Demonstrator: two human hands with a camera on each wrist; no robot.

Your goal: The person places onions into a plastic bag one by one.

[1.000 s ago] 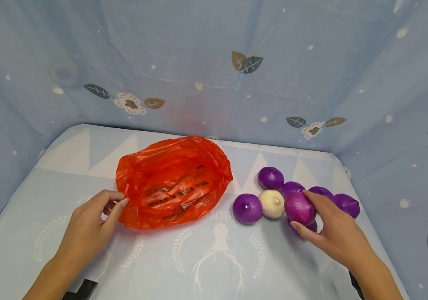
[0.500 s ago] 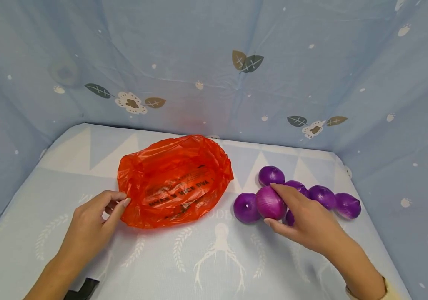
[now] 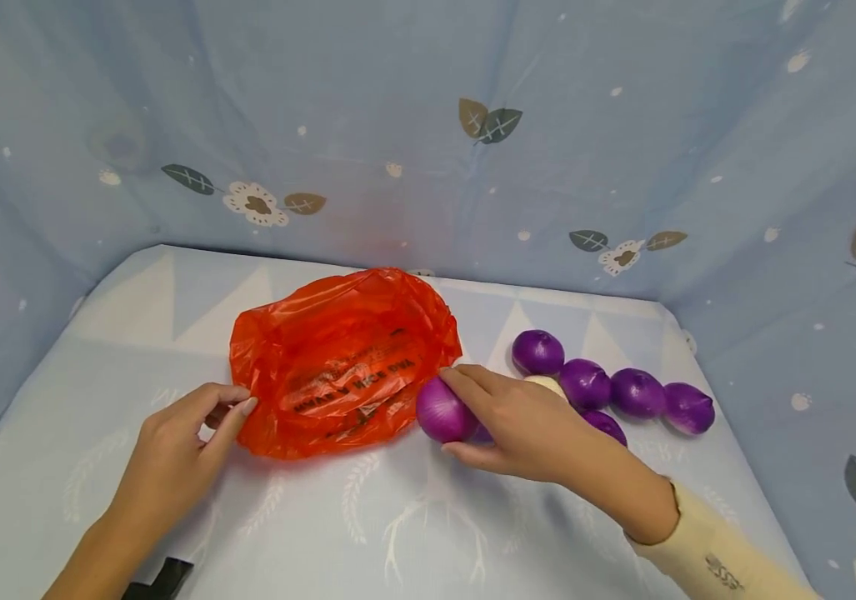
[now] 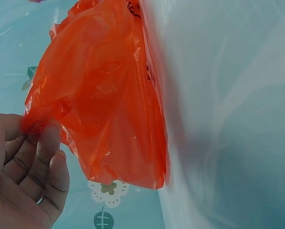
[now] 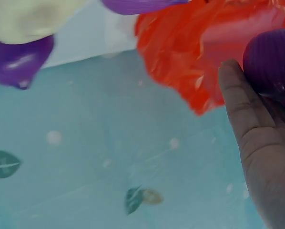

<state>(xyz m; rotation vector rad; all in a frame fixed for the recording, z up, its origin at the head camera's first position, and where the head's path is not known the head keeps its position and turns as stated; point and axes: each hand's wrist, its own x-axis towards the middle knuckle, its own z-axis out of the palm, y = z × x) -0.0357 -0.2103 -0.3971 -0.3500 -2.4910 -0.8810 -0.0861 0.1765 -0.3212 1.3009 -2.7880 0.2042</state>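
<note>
A red plastic bag [image 3: 345, 367] with black lettering stands on the table, its mouth spread wide. My left hand [image 3: 183, 450] pinches the bag's left rim between thumb and fingers; the left wrist view shows the fingertips on the thin plastic [image 4: 99, 105]. At the bag's right edge my right hand [image 3: 518, 425] grips a purple onion [image 3: 444, 410], held close to the rim. The right wrist view shows this onion [image 5: 273, 64] against the fingers, with the bag [image 5: 180, 62] behind it. Another purple onion is mostly hidden behind the right hand.
Several purple onions [image 3: 585, 384] lie in a cluster at the right of the table [image 3: 285, 533]. A pale onion [image 3: 546, 385] among them is partly covered by the right hand. A patterned blue curtain [image 3: 397, 125] encloses the table's back and sides. A black object [image 3: 161, 579] shows near the left forearm.
The right hand has carried the purple onion leftward from the cluster to the bag's right rim. The left hand has stayed at the bag's left rim.
</note>
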